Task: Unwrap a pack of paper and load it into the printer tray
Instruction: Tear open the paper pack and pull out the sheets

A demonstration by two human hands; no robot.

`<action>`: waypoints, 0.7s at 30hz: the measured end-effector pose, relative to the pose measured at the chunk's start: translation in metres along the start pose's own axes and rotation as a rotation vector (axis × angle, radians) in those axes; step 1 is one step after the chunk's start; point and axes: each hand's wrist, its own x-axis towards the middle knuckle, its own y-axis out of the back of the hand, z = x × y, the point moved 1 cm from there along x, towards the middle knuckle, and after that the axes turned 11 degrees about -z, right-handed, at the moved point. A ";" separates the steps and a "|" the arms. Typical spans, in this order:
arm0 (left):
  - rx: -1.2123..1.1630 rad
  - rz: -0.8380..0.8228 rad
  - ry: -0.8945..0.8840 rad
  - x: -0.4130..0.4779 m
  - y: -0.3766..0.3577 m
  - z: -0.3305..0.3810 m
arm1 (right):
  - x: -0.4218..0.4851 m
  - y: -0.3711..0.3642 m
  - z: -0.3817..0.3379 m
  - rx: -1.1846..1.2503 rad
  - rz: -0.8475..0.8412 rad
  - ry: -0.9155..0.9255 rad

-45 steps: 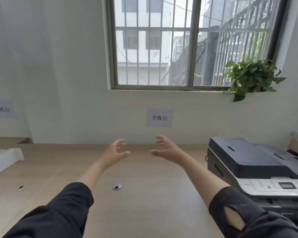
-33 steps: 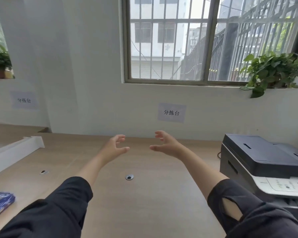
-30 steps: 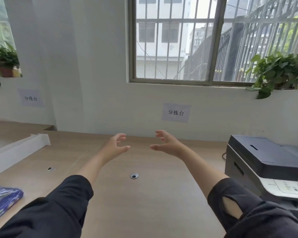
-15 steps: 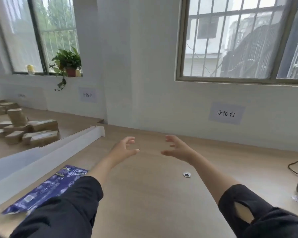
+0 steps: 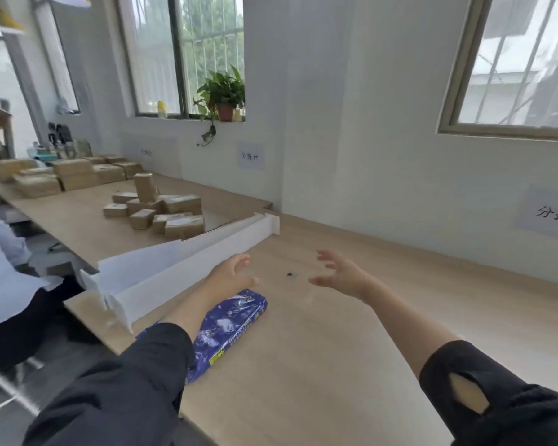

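One paper pack (image 5: 231, 329), in a blue printed wrapper, lies flat on the desk (image 5: 319, 365) near the desk's left front edge, its long side running away from the viewer. Its near end is hidden behind the left forearm and sleeve (image 5: 123, 391). Just left of the pack stands a white divider (image 5: 187, 268), which runs diagonally from the desk's near-left corner towards the wall and separates this desk from the next. The left hand (image 5: 231, 273) hovers above the pack's far end, fingers spread and curled, holding nothing; whether it touches the wrapper cannot be told. The right hand (image 5: 342, 275) hovers well to the right of the pack, fingers likewise spread and empty. Between the two hands a small dark hole (image 5: 290, 274) sits in the desk surface. To the right of the pack the desk surface is bare wood up to the wall. Beyond the divider, brown boxes (image 5: 157, 210) are heaped on the adjoining desk. A potted plant (image 5: 223, 94) stands on the far sill.
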 end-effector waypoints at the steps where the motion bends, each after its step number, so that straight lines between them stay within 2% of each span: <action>1: -0.005 -0.002 0.013 0.001 0.006 -0.008 | 0.009 -0.007 -0.002 0.001 -0.013 -0.001; 11: 0.003 0.045 0.055 0.049 0.079 -0.072 | 0.123 -0.052 -0.018 0.021 -0.100 0.008; 17: 0.115 -0.011 0.102 0.087 0.139 -0.102 | 0.209 -0.074 -0.028 0.016 -0.147 -0.001; 21: 0.092 -0.023 0.122 0.111 0.167 -0.132 | 0.255 -0.094 -0.028 0.009 -0.190 -0.016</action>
